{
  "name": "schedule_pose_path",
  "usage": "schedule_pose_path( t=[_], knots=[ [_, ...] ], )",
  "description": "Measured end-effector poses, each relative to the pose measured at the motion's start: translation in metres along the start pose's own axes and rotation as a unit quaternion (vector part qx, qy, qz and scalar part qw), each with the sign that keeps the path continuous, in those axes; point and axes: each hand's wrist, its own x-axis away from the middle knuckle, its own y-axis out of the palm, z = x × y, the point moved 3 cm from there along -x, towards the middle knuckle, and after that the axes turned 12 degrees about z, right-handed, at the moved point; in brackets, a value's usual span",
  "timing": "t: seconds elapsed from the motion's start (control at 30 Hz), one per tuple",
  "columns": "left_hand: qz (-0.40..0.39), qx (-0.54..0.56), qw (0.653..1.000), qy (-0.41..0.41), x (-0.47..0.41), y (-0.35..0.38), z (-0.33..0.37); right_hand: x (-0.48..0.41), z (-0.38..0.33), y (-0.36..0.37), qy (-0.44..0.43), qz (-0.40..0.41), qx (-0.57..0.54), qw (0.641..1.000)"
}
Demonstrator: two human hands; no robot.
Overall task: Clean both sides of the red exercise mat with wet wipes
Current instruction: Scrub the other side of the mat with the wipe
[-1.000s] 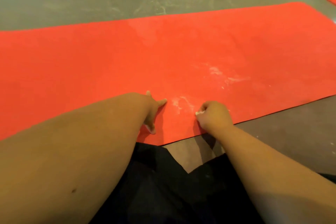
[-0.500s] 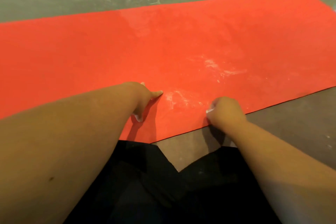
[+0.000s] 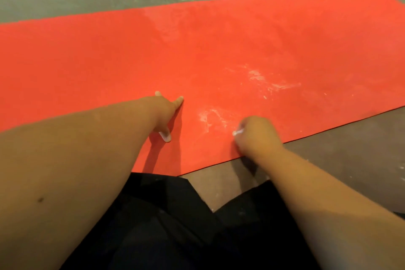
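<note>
Gripping a tiny wet wipe in curled fingers, right hand sits by white marks on red mat, flat on floor; left hand presses w/ fingers spread. Wipe may dry & smear.

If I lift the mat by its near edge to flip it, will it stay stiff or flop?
Probably flop: the mat looks thin at its edge and lies flat on the floor. It is long, so it would likely sag and drag. It may also slide, since the left hand presses it while the right hand holds the wipe.
</note>
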Motion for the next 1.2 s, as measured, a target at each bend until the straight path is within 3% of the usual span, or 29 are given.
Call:
schedule_pose_path(
  t=[0.1, 0.23, 0.3, 0.5, 0.7, 0.87, 1.1, 1.2],
  knots=[
    [-0.011, 0.000, 1.000, 0.005, 0.000, -0.004, 0.000, -0.010, 0.020, -0.009, 0.061, 0.052, -0.035, 0.996],
    [-0.024, -0.006, 1.000, 0.007, 0.000, -0.010, 0.008, 0.016, -0.031, 0.013, -0.087, -0.030, -0.076, 0.993],
    [-0.027, -0.008, 1.000, 0.006, 0.000, -0.008, 0.006, 0.012, -0.038, 0.012, -0.124, -0.031, -0.077, 0.989],
    [-0.018, -0.004, 1.000, 0.008, -0.002, -0.006, 0.004, -0.023, -0.034, 0.007, -0.097, 0.050, -0.082, 0.991],
    [-0.025, -0.010, 1.000, 0.009, -0.005, -0.006, 0.004, -0.005, -0.021, 0.006, -0.125, -0.048, -0.043, 0.990],
    [-0.024, -0.006, 1.000, 0.017, -0.004, -0.010, 0.005, -0.044, -0.037, 0.005, -0.106, 0.045, -0.078, 0.990],
    [-0.021, -0.006, 0.999, 0.026, -0.008, -0.009, 0.004, -0.009, -0.019, 0.007, -0.194, -0.040, -0.028, 0.980],
    [-0.022, -0.016, 0.999, 0.030, -0.007, -0.011, 0.004, -0.020, -0.020, 0.003, -0.183, -0.023, -0.042, 0.982]
  ],
)
